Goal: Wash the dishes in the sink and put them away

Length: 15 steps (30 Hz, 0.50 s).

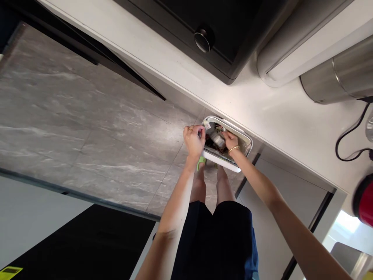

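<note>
A white oblong trash bin [223,161] is beside the counter edge, with dark scraps and a pale crumpled wad [218,140] inside. A thin bin liner [246,144] shows along its inner wall. At the bin's left rim, my left hand [194,140] is closed in a pinch on the edge of the liner, where a whitish crumpled bit [206,124] shows. My right hand [230,142], with a gold bangle at the wrist, reaches into the bin. Its fingers are drawn together beside the wad; what they hold is too small to make out.
Above the bin runs a white countertop [233,101] bearing a black appliance with a knob [202,40], a steel cylinder [340,72], a black cord [338,149] and a red object [365,202]. Grey tiled floor [116,128] spreads to the left. My legs stand just below the bin.
</note>
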{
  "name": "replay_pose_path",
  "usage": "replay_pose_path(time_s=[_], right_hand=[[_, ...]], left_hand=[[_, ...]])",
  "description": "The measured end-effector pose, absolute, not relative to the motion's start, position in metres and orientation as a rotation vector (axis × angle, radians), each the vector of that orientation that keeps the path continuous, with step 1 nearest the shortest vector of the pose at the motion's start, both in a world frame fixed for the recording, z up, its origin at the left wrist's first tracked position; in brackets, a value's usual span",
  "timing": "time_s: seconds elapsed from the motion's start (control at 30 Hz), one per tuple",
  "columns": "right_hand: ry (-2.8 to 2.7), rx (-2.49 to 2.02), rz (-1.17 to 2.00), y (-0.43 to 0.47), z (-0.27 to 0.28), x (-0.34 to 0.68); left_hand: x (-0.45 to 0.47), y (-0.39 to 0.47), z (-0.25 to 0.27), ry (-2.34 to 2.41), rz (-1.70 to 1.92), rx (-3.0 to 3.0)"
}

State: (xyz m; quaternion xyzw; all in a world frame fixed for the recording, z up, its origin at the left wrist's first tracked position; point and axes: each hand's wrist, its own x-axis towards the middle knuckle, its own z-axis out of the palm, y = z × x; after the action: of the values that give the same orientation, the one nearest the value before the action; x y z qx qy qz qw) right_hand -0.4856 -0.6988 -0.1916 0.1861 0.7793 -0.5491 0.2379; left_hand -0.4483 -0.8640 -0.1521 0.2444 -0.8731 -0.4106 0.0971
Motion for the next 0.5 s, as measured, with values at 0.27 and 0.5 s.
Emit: replay_pose_path(time_s=[0.27, 0.5], right_hand=[[2.111, 0.449, -1.468, -0.6958, -0.1984, -0.4938], [2.063, 0.497, -1.570, -0.6991, -0.1910, -0.4890]], left_hand=[[-0.4519, -0.8633, -0.1513, -2.599, -1.214, 0.714], [-0.4558, -0.8610, -0.1505, -2.595, -1.215, 0.730]])
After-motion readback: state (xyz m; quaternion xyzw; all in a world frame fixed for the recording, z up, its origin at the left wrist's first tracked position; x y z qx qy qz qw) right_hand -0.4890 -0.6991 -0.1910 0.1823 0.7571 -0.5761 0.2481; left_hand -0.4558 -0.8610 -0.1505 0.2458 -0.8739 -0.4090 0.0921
